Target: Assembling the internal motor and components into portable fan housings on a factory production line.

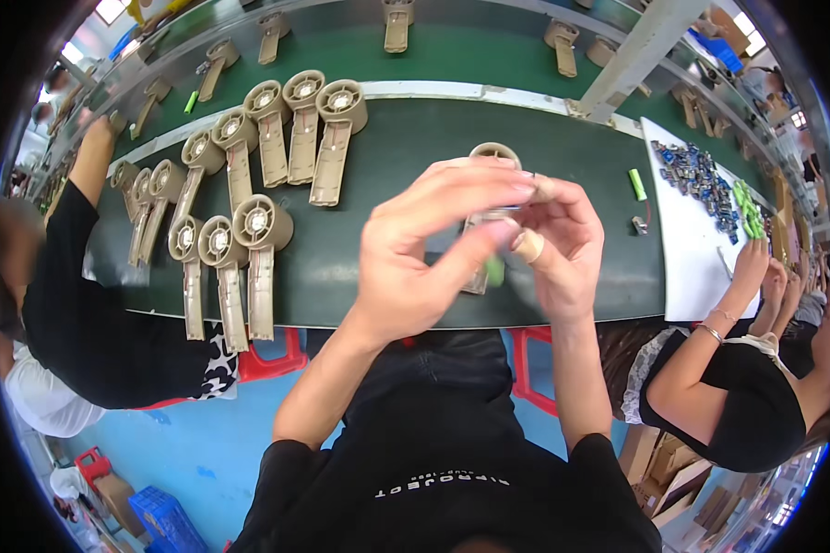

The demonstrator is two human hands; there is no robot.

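Observation:
My left hand (401,253) and my right hand (570,253) meet over the table, fingers curled and thumbs pinching close together. A small part between their fingertips is mostly hidden and blurred. Beige finger cots cover my right thumb and a fingertip. Just below the fingertips shows a blurred green cylindrical battery cell (495,271). Behind and beneath my hands lies a beige handheld fan housing (494,151), its round head showing above my fingers and most of its handle covered.
Several open beige fan housings (338,115) lie left on the dark green table (415,138). At right are a green battery (637,184), a small wired part (640,225) and a white board (687,267) with circuit boards (696,180). Co-workers sit both sides; a metal post (632,69) stands beyond.

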